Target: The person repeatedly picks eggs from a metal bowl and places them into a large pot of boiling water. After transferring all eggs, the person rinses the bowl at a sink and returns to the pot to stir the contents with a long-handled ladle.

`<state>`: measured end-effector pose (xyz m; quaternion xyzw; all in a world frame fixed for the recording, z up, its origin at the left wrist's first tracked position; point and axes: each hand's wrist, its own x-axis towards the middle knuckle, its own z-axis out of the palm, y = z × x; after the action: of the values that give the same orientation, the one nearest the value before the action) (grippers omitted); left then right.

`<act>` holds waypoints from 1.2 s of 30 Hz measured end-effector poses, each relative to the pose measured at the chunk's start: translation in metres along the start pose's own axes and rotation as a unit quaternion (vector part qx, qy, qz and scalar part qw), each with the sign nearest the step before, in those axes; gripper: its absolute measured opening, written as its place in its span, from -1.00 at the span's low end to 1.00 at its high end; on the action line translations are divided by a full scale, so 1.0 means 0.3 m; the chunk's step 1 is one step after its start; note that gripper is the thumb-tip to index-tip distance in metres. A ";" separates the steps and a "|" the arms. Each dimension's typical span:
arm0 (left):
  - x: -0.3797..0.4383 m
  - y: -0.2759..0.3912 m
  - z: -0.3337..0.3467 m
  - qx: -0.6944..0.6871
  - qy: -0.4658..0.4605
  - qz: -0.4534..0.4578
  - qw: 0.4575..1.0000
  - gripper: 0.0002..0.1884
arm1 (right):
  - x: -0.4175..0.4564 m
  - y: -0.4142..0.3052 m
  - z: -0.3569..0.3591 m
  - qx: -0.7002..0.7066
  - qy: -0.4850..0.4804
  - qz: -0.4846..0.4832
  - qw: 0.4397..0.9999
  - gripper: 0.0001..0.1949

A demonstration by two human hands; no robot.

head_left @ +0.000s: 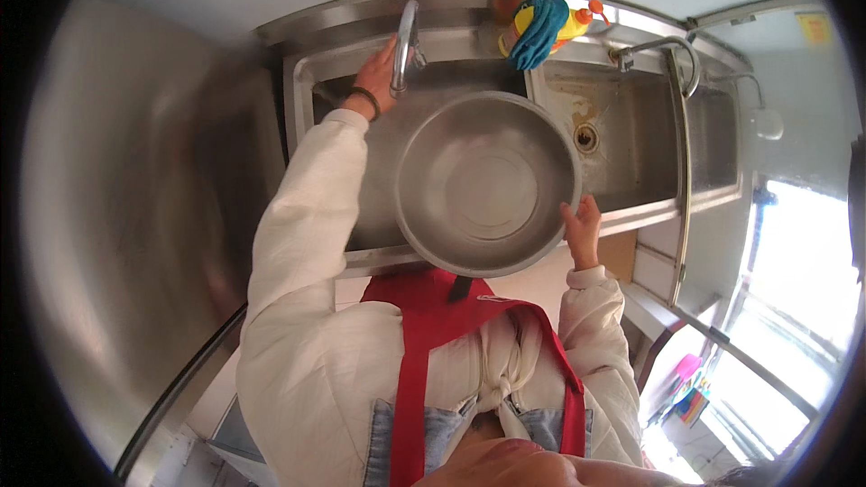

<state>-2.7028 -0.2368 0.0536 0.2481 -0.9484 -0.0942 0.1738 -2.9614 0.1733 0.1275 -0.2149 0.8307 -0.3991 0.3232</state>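
A large round stainless steel basin (490, 186), tilted, rests over the left sink (325, 71) and its front edge. It holds no visible food or objects. My right hand (583, 226) grips the basin's right rim, thumb on the inner side. At the back of the sink, my left hand (379, 74) reaches up behind the chrome faucet (404, 40). Its fingertips are partly hidden by the spout, so their hold on the faucet is unclear. No water stream shows under the spout.
A teal rubber glove (541, 27) drapes over a yellow bottle (576, 26) with an orange pump on the back ledge. To the right is a second sink basin (622, 149) with a drain and its own faucet (659, 47). A metal panel (135, 182) stands left.
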 end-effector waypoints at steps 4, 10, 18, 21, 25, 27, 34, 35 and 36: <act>0.043 0.009 -0.064 0.041 -0.079 0.062 0.994 -0.39 | 0.008 -0.014 0.025 0.012 0.013 -0.009 1.000 -0.79; 0.049 0.015 0.009 -0.046 -0.152 -0.080 0.984 -0.50 | 0.040 -0.087 0.083 0.011 0.005 -0.020 1.000 -0.79; -0.215 -0.044 0.031 -0.051 -0.130 -0.188 0.972 -0.35 | 0.037 -0.139 0.124 0.090 -0.042 0.043 0.994 -0.82; -0.423 -0.088 0.071 -0.180 -0.097 -0.336 0.919 -0.31 | 0.053 -0.129 0.152 0.134 -0.061 0.060 0.987 -0.82; -0.581 0.086 -0.049 -0.299 -0.227 -0.390 0.841 -0.55 | 0.046 -0.120 0.113 0.131 -0.075 0.059 0.987 -0.82; -0.627 0.154 -0.041 -0.270 -0.188 -0.386 0.862 -0.62 | 0.039 -0.141 0.054 0.098 -0.096 0.051 0.989 -0.82; -0.593 0.226 0.092 -0.326 -0.136 -0.440 0.825 -0.63 | 0.052 -0.208 -0.094 0.089 -0.088 0.035 0.992 -0.80; -0.580 0.228 0.087 -0.322 -0.118 -0.440 0.830 -0.63 | 0.055 -0.202 -0.080 0.090 -0.089 0.015 0.992 -0.80; -0.542 0.224 0.054 -0.317 -0.099 -0.436 0.836 -0.64 | 0.060 -0.196 -0.062 0.092 -0.086 -0.005 0.992 -0.79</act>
<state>-2.6055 -0.0957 0.0104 0.5563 -0.6726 -0.4799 0.0888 -2.9811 0.1373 0.1769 -0.2219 0.7583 -0.4559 0.4097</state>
